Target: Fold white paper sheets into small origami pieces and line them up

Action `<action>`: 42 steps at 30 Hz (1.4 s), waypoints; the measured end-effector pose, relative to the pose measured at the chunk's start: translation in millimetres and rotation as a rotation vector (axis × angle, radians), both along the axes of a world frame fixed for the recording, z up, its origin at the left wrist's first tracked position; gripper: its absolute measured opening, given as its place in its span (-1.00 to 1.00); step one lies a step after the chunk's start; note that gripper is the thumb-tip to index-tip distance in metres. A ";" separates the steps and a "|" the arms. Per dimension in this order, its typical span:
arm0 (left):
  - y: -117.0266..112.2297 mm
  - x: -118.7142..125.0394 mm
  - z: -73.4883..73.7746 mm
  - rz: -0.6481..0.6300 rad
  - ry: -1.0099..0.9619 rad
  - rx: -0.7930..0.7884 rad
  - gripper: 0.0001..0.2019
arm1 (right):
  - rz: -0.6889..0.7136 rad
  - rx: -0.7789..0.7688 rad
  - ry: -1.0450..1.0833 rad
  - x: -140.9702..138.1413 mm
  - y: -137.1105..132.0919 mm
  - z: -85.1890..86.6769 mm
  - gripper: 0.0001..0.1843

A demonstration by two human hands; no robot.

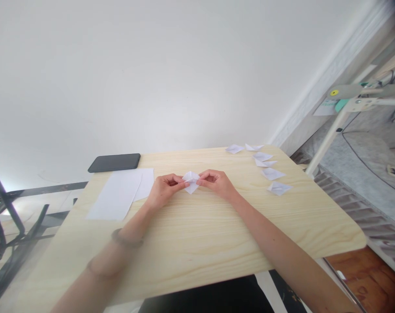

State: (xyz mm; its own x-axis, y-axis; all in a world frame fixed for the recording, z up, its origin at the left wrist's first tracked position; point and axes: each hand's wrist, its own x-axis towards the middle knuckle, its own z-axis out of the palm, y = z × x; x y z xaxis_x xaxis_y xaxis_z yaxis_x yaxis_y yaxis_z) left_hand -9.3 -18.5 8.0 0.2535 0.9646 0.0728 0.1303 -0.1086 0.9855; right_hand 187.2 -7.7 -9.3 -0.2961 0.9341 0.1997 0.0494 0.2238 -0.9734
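Observation:
A small folded piece of white paper (191, 184) is held over the middle of the table, roughly diamond-shaped with creases across it. My left hand (166, 188) pinches its left corner between thumb and fingers. On the opposite corner, my right hand (215, 182) has the same kind of pinch. The fingertips cover both side corners of the paper. To the right lie several folded white paper boats, among them a near one (279, 188), one above it (273, 174) and one at the back (234, 149).
White paper sheets (115, 198) lie overlapping at the table's left. Behind them is a black phone-like slab (115, 162). The wooden table (197, 243) stands against a white wall (171, 78). A white metal frame (329, 134) rises beyond its right edge.

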 end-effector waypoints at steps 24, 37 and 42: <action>-4.8 5.0 1.5 -0.124 0.046 -0.131 -0.62 | -0.060 0.079 -0.134 -4.0 -4.0 2.3 -0.72; 0.3 0.5 -0.3 -0.104 0.068 -0.074 -0.64 | 0.000 -0.078 0.031 -13.3 -2.1 1.2 -0.65; -1.6 2.5 2.4 -0.088 0.047 -0.105 -0.64 | 0.035 0.005 -0.147 -11.3 -5.9 3.5 -0.72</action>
State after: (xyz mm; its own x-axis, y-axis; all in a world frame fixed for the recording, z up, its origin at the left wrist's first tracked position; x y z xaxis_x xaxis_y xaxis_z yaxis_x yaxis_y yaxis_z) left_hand -6.8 -20.2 10.4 0.3387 0.9400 -0.0415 0.1710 -0.0181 0.9851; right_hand 175.9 -13.6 -5.7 -0.3549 0.9217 0.1567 0.1835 0.2330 -0.9550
